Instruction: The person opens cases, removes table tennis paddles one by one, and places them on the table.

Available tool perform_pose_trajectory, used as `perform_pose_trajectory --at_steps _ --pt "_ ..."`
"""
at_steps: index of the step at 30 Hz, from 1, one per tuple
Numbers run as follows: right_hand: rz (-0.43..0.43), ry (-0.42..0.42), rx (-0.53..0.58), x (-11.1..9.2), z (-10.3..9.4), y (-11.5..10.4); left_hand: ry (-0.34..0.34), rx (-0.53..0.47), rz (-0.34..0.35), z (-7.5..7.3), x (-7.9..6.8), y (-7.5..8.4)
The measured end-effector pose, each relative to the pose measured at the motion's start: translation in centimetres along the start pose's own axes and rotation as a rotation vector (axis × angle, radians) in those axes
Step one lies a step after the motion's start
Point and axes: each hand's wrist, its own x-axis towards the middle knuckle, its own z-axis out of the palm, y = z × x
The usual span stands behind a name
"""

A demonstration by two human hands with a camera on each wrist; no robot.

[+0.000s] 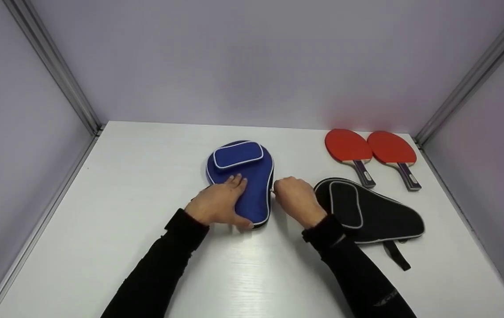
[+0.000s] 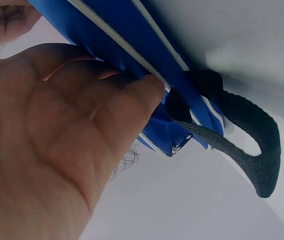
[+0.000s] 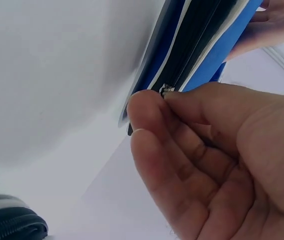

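Note:
A blue table tennis paddle case point(image 1: 254, 190) with white piping and a small front pocket point(image 1: 238, 154) lies on the white table, its wide end away from me. My left hand point(image 1: 218, 202) rests on its front with the fingers extended. On the case's right side, my right hand point(image 1: 298, 198) pinches the metal zipper pull point(image 3: 167, 90) between thumb and index finger. In the right wrist view the zipper point(image 3: 198, 45) runs along the case's dark side and looks closed beyond the pull. The left wrist view shows a black strap loop point(image 2: 264, 165) on the case.
To the right lies a black paddle case point(image 1: 384, 214) with white piping, its strap point(image 1: 396, 256) hanging toward the front. Behind it are two red paddles, one on the left point(image 1: 348, 145) and one on the right point(image 1: 392, 148). A pale wall point(image 1: 252, 66) stands behind the table.

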Motion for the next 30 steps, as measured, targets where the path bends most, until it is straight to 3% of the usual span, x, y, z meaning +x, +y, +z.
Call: perform_pose_trajectory --at_steps 15,20,26,30 --pt "-0.102 -0.035 -0.004 -0.5 -0.4 -0.9 0.020 -0.002 -0.031 -0.3 0.0 -1.1" --pt "-0.150 -0.081 0.011 -0.8 -0.6 -1.2 0.031 -0.004 -0.046 -0.4 0.1 -1.4" --pt "-0.285 -0.182 0.065 -1.3 -1.3 -1.7 0.071 0.010 -0.083 -0.4 0.1 -1.8" --pt "-0.294 -0.188 0.061 -1.5 -1.6 -1.7 0.112 0.069 -0.103 -0.4 -0.1 -1.6"
